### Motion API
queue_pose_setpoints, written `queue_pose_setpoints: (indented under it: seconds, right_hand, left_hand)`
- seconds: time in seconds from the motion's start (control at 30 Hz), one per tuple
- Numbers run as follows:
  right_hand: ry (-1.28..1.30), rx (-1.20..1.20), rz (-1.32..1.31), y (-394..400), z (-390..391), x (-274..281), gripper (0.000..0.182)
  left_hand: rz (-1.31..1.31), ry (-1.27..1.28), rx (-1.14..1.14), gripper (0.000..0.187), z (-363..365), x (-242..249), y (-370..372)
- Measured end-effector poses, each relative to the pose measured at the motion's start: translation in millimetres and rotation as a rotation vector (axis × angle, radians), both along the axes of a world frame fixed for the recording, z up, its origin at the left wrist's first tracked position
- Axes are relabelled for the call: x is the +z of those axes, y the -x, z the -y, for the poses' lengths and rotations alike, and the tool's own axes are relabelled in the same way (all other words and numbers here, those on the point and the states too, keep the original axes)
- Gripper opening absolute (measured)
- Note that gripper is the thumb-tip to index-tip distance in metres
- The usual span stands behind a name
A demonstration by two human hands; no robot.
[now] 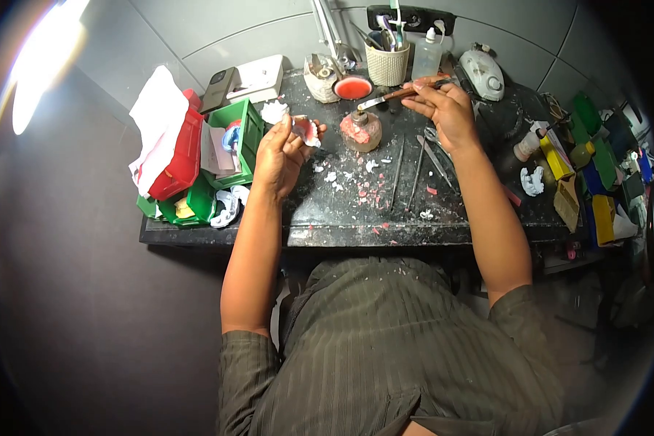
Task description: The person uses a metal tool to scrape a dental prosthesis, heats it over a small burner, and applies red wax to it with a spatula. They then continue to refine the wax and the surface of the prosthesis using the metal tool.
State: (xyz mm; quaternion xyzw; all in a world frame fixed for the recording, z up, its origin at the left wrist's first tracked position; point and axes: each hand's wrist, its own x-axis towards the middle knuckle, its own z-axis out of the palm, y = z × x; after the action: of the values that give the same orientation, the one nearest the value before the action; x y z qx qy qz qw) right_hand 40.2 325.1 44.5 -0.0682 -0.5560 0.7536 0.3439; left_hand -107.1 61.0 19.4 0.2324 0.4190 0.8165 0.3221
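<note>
My left hand [280, 156] is raised over the left part of the bench, its fingers closed on a pink wax denture [307, 131] with a white edge. A white plaster-like piece [275, 111] shows just above its fingertips. My right hand [447, 112] grips a wax knife [396, 95] by its brown handle. The metal blade points left, its tip right over the wick of a glass spirit burner [361, 134] smeared with pink wax. Behind the blade is a round dish of red wax [353, 89].
Wax crumbs and several slim metal tools [399, 173] lie on the black bench [327, 234]. Green bins [248, 138] and a red bin [184, 163] stand left. At the back are a tool cup [387, 67], a dropper bottle [427, 57] and a white device [481, 75]. Boxes [556, 156] crowd the right.
</note>
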Motion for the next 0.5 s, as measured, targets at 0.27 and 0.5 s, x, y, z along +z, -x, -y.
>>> queue_pose_setpoints:
  seconds: [0.27, 0.5]
  right_hand:
    - [0.011, -0.003, 0.010, -2.6, 0.5, 0.0, 0.012]
    - [-0.009, 0.001, 0.007, -4.8, 2.8, 1.7, 0.013]
  left_hand:
    - [-0.012, 0.022, 0.107, 0.034, 1.6, -0.6, -2.5]
    - [-0.122, 0.125, 0.076, 0.037, 1.2, -5.3, -1.7]
